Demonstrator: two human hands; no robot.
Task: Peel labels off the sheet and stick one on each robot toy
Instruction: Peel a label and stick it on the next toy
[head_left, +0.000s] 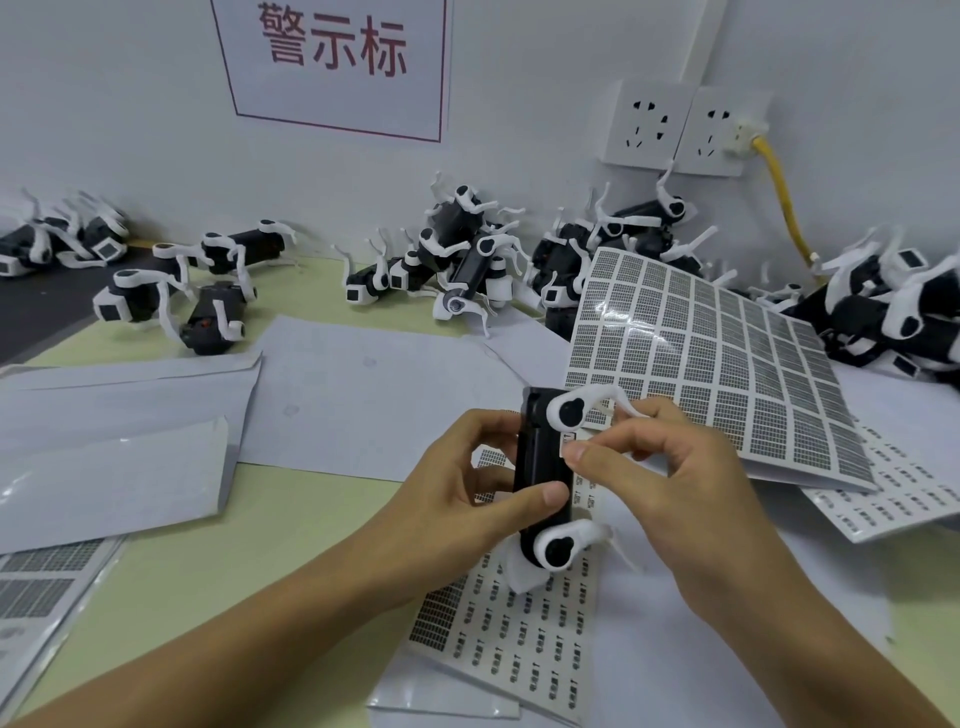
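Note:
My left hand (467, 483) grips a black robot toy with white legs (540, 467), held lengthwise above the table, thumb across its body. My right hand (670, 478) pinches a small white label (569, 441) against the toy's side with thumb and forefinger. A label sheet with small printed tags (519, 634) lies under the toy. A larger sheet of grey labels (727, 364) leans tilted at the right.
Several robot toys are heaped along the wall: at the left (171, 291), in the middle (457, 260) and at the right (883, 306). Blank backing sheets (130, 415) cover the green table (208, 571). Wall sockets (675, 130) with a yellow cable (784, 202) stand behind.

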